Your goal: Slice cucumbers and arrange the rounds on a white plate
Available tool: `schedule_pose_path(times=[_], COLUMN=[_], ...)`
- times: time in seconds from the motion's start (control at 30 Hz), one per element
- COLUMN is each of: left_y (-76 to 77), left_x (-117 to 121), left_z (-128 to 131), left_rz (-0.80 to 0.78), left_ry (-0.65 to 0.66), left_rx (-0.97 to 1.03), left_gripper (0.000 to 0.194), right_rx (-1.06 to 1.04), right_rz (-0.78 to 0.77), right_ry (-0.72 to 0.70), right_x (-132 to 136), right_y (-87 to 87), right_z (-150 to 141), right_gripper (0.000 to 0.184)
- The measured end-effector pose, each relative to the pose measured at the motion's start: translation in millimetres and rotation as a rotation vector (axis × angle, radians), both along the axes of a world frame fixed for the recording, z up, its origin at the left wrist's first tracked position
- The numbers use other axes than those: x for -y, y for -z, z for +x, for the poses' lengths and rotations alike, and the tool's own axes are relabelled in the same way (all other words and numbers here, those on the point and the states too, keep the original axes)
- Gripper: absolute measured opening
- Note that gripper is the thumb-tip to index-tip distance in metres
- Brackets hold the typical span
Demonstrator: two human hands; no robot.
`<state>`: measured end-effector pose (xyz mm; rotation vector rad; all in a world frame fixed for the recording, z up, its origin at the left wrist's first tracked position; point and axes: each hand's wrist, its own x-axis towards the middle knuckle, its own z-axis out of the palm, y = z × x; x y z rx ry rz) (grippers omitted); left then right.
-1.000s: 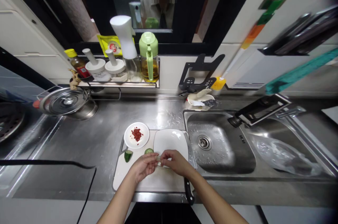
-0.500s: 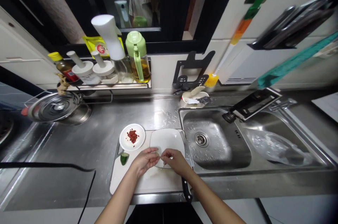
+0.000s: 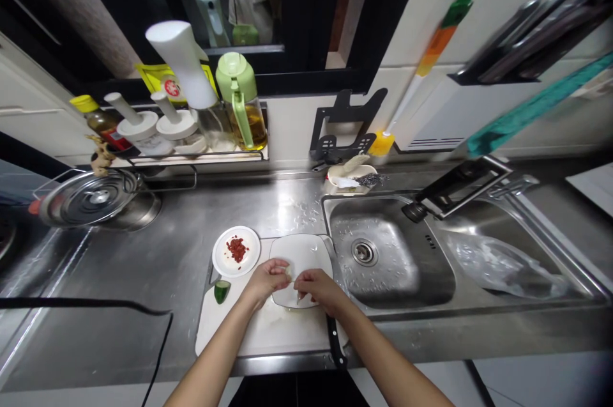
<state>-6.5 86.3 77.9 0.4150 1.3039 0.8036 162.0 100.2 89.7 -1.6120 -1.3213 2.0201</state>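
Over the white plate (image 3: 301, 248), my left hand (image 3: 266, 280) pinches a small pale piece (image 3: 288, 271), perhaps garlic, between thumb and fingertips. My right hand (image 3: 320, 289) is just beside it, its fingers pressed together; a tiny pale bit seems to show at the tips, too small to name. The plate rests on a white cutting board (image 3: 268, 333). To the left on the board lie a cut cucumber piece (image 3: 221, 292) and a round white dish (image 3: 218, 263) of chopped red bits (image 3: 236, 248). Under my right forearm lies a black-handled knife (image 3: 335, 344).
The steel sink (image 3: 397, 253) is on the right, with a black faucet (image 3: 445, 193) and a clear plastic bag (image 3: 502, 266). Behind stands a shelf of seasonings with an oil bottle (image 3: 243, 103). A lidded pot (image 3: 103, 202) sits at left, and a black cable (image 3: 96, 303) crosses the counter.
My hands have drawn slightly apart; the left fingertips have lifted a little and the pale piece shows more clearly. The camera view has shifted slightly.
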Motion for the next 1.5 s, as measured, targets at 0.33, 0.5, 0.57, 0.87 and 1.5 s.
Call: schedule_pose_path(times=[0.33, 0.5, 0.57, 0.87, 1.5], left_y=[20.2, 25.8, 24.7, 15.2, 34.8], left_x=[-31.0, -50.6, -57.1, -70.2, -50.8], left_z=[5.0, 8.0, 10.1, 20.6, 17.6], left_rz=[0.207, 0.327, 0.346, 0.38, 0.619], left_ry=[0.1, 0.215, 0.257, 0.364, 0.432], left_rx=[-0.331, -0.595, -0.674, -1.001, -1.083], left_gripper=[0.023, 0.016, 0.016, 0.011, 0.022], right_rx=[0.156, 0.319, 0.382, 0.55, 0.741], right_rz=[0.177, 0.33, 0.394, 0.58, 0.788], right_ry=[0.02, 0.005, -0.01, -0.163, -0.262], right_x=[-29.6, -49.7, -55.7, -62.3, -27.9], right_y=[24.0, 34.5, 35.0, 37.2, 40.1], right_z=[0.9, 0.5, 0.7, -2.4, 8.2], right_gripper=[0.012, 0.008, 0.012, 0.009, 0.018])
